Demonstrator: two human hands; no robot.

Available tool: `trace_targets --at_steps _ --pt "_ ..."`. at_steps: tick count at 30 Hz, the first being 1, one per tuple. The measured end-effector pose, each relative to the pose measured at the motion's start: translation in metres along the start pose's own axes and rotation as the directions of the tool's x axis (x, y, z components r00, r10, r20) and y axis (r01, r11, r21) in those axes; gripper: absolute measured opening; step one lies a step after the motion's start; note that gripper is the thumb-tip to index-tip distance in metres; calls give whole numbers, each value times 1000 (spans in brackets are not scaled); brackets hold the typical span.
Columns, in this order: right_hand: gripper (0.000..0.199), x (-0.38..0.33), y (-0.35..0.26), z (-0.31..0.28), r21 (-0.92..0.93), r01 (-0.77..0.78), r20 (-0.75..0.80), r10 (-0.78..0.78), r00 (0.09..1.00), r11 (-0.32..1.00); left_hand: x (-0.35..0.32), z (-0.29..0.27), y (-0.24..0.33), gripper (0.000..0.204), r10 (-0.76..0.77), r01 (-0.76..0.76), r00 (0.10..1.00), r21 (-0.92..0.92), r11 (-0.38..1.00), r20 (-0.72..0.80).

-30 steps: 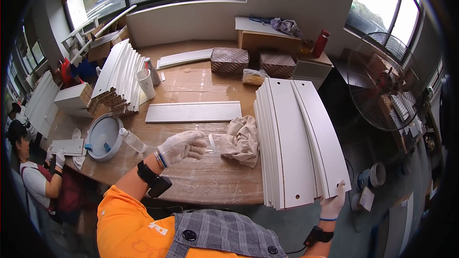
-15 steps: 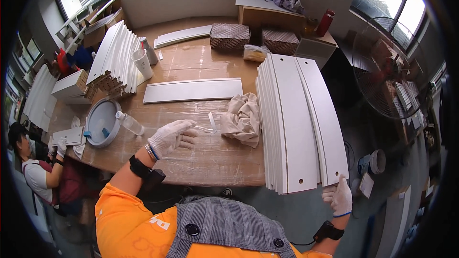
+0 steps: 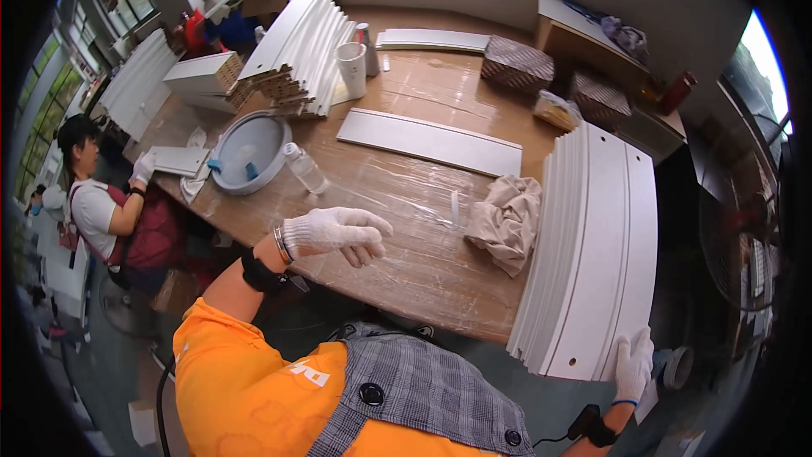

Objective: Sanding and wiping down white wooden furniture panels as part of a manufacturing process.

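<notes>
My left hand [image 3: 338, 233], in a white knit glove, hovers over the near edge of the table with its fingers apart and nothing in it. My right hand [image 3: 633, 366], also gloved, holds the near right corner of a white panel [image 3: 639, 228] with a groove line and a hole at its far end. This panel lies on top of a stack of white panels [image 3: 584, 262], alongside another one with a hole near its near end. My fingers' undersides are hidden. A crumpled beige cloth [image 3: 506, 224] rests against the stack's left side.
A single white panel [image 3: 430, 140] lies mid-table, near a clear bottle [image 3: 305, 169] and a grey basin [image 3: 247, 156]. Behind stand another panel stack [image 3: 292, 42], a white cup [image 3: 350, 70] and patterned boxes [image 3: 518, 66]. At left, a co-worker [image 3: 110, 211] handles a white panel.
The view has turned, shifting the scene rightward. The top right panel, angled with a gap before, now lies close beside its neighbour, my right hand still at its corner. My left hand stays empty.
</notes>
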State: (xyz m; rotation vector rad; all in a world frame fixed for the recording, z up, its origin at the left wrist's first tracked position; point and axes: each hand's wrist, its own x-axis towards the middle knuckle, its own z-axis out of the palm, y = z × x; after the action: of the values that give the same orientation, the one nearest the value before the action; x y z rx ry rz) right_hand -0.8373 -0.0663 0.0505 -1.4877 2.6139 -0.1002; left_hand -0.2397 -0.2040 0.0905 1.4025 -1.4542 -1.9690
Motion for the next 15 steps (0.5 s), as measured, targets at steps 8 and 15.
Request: trace_targets --at_steps 8,15 --pt "62 -4 -50 -49 -142 -88 -7 88 996 986 -74 -123 -35 40 422 -546 800 -228 806 -426" --pt "52 -27 -242 -132 303 360 199 -428 882 882 -60 -259 -57 38 179 -460 801 -395 795 -571"
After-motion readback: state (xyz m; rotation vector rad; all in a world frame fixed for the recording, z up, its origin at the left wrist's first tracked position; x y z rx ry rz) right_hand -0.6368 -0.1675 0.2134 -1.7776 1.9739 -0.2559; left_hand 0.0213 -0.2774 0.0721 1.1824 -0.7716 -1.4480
